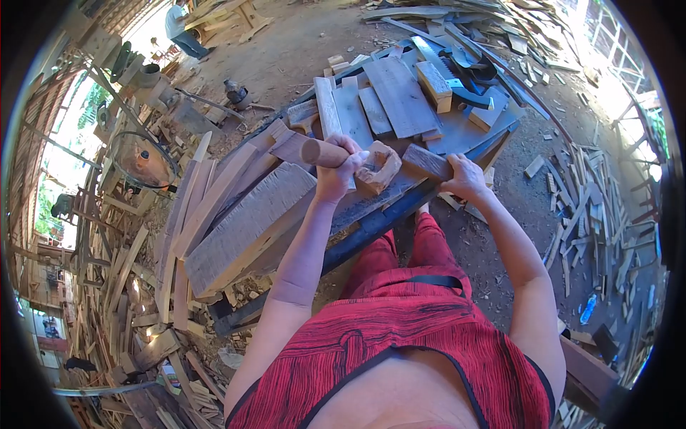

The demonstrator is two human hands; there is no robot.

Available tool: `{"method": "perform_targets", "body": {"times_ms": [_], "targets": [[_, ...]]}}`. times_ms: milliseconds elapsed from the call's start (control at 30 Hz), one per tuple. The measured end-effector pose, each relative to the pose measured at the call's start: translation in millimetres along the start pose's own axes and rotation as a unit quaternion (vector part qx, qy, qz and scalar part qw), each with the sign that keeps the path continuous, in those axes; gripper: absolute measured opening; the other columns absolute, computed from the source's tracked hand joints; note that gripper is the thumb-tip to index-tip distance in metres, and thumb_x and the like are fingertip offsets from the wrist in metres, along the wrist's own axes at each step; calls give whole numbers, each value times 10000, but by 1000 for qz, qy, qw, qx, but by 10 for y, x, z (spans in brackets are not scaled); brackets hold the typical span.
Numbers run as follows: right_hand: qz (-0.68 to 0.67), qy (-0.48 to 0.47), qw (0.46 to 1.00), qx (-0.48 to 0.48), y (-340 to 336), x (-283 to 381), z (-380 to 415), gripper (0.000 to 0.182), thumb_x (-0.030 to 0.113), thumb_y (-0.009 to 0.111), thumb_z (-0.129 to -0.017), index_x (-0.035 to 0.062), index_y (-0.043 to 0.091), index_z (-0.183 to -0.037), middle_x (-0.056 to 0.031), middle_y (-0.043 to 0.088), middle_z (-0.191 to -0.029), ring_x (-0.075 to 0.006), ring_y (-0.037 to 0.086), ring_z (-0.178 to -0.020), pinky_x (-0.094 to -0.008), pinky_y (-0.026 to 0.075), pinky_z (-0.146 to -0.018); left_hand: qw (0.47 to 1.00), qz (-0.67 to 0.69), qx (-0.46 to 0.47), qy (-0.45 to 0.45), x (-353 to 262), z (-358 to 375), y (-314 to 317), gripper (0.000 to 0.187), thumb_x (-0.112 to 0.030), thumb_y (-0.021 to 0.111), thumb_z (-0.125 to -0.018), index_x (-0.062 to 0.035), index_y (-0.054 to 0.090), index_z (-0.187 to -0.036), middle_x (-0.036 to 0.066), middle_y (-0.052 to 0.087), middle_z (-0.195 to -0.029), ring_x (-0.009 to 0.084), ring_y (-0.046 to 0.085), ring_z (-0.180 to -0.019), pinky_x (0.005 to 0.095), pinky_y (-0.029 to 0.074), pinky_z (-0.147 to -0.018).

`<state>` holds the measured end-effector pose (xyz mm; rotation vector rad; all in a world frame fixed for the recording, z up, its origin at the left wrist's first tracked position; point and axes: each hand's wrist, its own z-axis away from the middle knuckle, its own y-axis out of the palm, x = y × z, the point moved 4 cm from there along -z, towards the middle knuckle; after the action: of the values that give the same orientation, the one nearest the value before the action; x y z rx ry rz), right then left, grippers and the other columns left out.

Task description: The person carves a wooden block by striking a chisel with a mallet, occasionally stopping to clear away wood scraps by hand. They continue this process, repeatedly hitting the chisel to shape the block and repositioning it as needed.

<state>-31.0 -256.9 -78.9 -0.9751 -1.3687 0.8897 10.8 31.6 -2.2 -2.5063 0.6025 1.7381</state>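
My left hand (337, 170) is closed around a round wooden piece (321, 152), thick and cylindrical like a handle or mallet head, its flat end facing up. Just right of that hand, a rough-hewn light wood piece (386, 171) with a hollow in it rests at the bench edge. Beyond it lies a rectangular dark wood block (426, 162), its right end gripped by my right hand (466, 179). Part of the block is hidden under my fingers. Behind them, flat planks (402, 96) lie across the bench.
A handsaw (434, 58) with a blue handle lies among boards at the back of the bench. Long thick timbers (250, 225) lean at the left. Scrap wood (579, 207) covers the floor at right, near a plastic bottle (588, 309). Another person (181, 30) stands far back.
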Motion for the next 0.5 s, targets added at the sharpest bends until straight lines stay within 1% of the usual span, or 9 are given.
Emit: {"method": "perform_targets", "body": {"times_ms": [100,133,200,267,300,333,400,433,500], "targets": [[-29,-38,999,4,-29,73,-56,592,342,797,-520,33,602,-985,-171,599,-979,-337,600,-961,-402,475,-842,998,-49,44,19,-65,20,154,216,6,683,-714,-91,496,-761,22,547,-755,104,538,-697,250,463,-653],[-47,-10,998,28,-81,102,-31,575,349,796,-527,32,620,-972,-173,612,-964,-333,605,-958,-395,473,-844,998,-50,43,20,-100,2,156,216,6,683,-714,-91,496,-761,22,547,-755,104,538,-697,250,463,-653],[-64,22,996,53,-75,89,-14,558,356,794,-534,30,639,-959,-175,626,-949,-329,609,-955,-387,471,-845,990,-26,121,-67,-83,-25,225,216,17,690,-680,-91,509,-729,20,547,-748,92,527,-678,241,449,-636],[-151,93,977,114,41,-20,-33,533,371,790,-550,22,655,-929,-180,642,-919,-318,614,-963,-381,469,-844,988,-31,127,-76,-107,-144,238,202,1,688,-668,-83,509,-711,17,549,-728,93,526,-655,238,442,-611],[-99,93,985,108,-42,102,15,573,393,789,-574,9,635,-970,-187,624,-974,-315,607,-1000,-388,477,-851,988,-31,135,-70,-114,-213,238,191,-14,687,-673,-79,512,-713,16,548,-718,94,527,-648,237,438,-599],[-98,96,985,107,21,142,30,573,393,789,-574,9,635,-970,-187,624,-974,-315,607,-1000,-388,477,-851,987,-32,143,-63,-121,-260,261,182,-28,686,-679,-75,514,-715,16,548,-707,95,529,-641,235,434,-588],[-47,85,995,7,138,194,27,629,409,788,-593,2,602,-1036,-194,591,-1059,-337,594,-1026,-412,484,-859,989,-20,134,-56,-129,-286,321,170,-54,684,-693,-72,516,-709,15,548,-694,96,536,-622,232,434,-573],[-14,84,996,14,178,283,37,668,386,783,-616,-12,544,-1095,-201,555,-1117,-363,582,-1032,-433,487,-870,992,-24,108,-57,-134,-281,327,169,-54,685,-696,-72,518,-714,15,551,-697,96,538,-614,231,438,-574],[-24,59,998,1,236,432,68,666,362,781,-621,-20,525,-1102,-201,554,-1112,-365,584,-1024,-435,488,-868,997,-37,63,-40,-91,-260,296,168,-49,687,-711,-74,523,-738,13,554,-702,98,553,-601,233,450,-578]]}}
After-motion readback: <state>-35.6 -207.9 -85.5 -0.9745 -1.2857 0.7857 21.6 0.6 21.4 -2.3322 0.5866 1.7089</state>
